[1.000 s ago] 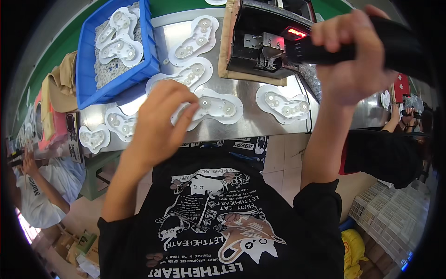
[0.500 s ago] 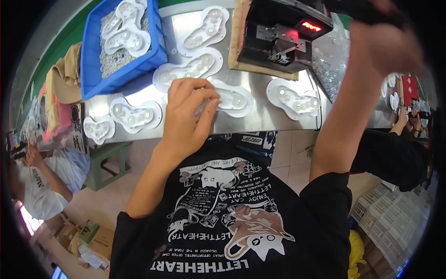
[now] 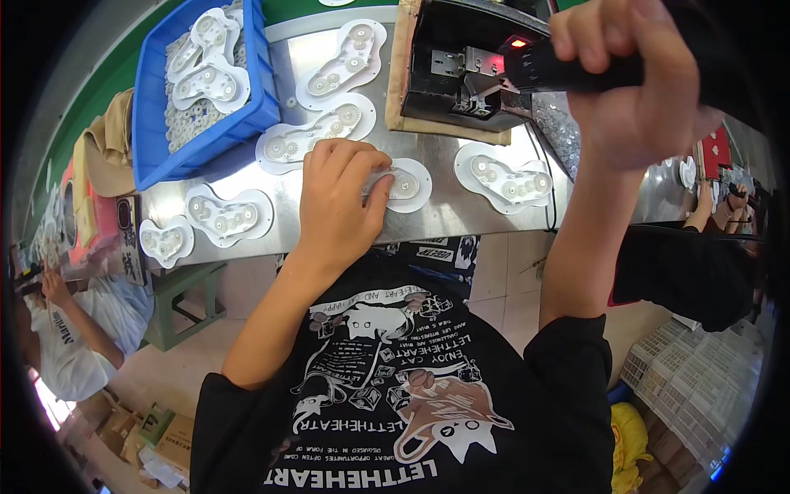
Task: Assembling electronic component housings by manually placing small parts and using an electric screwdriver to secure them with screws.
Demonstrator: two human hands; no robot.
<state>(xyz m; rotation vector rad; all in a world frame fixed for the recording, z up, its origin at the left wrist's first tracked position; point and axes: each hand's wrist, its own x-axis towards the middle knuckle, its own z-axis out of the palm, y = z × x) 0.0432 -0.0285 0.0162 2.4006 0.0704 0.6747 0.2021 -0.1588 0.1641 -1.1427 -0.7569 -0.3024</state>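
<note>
Along the brushed-metal tabletop in the head view lie several white, curved plastic housings, each with a row of small pale gears inside. The left hand rests over one white gear housing near the front edge, covering its left part. Its fingers are bent and held close together, with the thumb near the index fingertip; whether they pinch the housing or only lie on it, I cannot tell. The right hand, raised at the upper right, has its fingers wrapped around a thick black handheld tool. The tool's narrower end overlaps the front of a black box-shaped machine with a silver metal bracket and a small glowing red display; whether it touches the machine cannot be told.

The machine stands on a light-brown board. Just behind the left hand lies another white housing, with one more beyond it. A separate white housing sits to the right, and two lie to the left. Further back on the left, a blue plastic bin holds many small whitish gears, with white housings piled on top. A tan cloth cap lies left of the bin. At the far left, a co-worker in a white shirt sits near a green stool.
</note>
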